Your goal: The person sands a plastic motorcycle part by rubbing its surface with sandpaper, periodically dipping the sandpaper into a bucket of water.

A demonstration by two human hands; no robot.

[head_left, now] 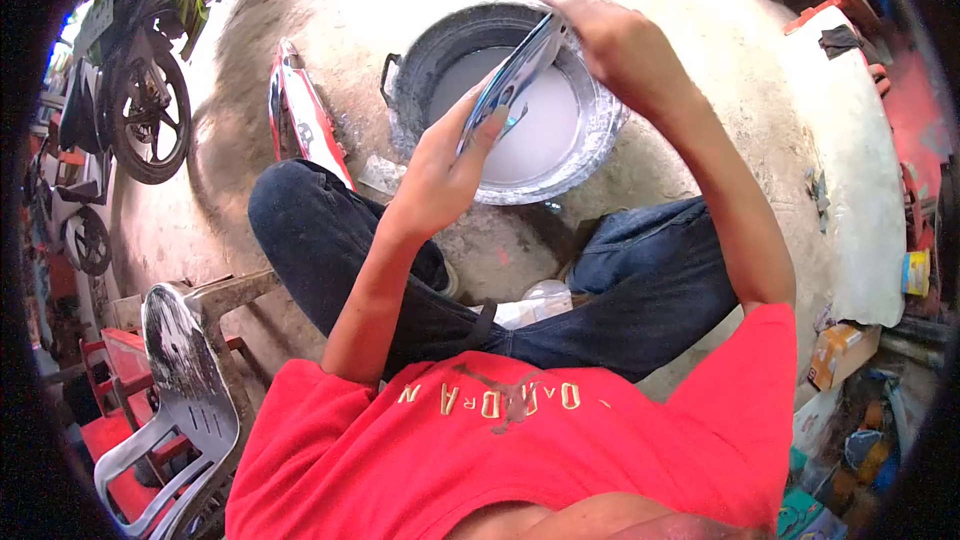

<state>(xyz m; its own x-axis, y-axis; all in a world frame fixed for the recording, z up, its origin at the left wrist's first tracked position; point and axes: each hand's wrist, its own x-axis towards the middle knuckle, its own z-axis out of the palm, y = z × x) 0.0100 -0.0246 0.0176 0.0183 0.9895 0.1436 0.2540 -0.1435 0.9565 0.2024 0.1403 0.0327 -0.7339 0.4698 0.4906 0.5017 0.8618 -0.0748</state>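
Note:
A thin, glossy panel with blue and dark markings is tilted above a black basin of whitish liquid. My left hand grips the panel's lower end, with the thumb on its near face and the fingers behind. At the panel's upper end is my right hand, its fingers stretched out over the top edge. The panel's far face is hidden from view.
A red and white panel lies on the floor left of the basin. Motorcycles stand at upper left, a grey plastic chair at lower left. A long whitish slab and a cardboard box are at right.

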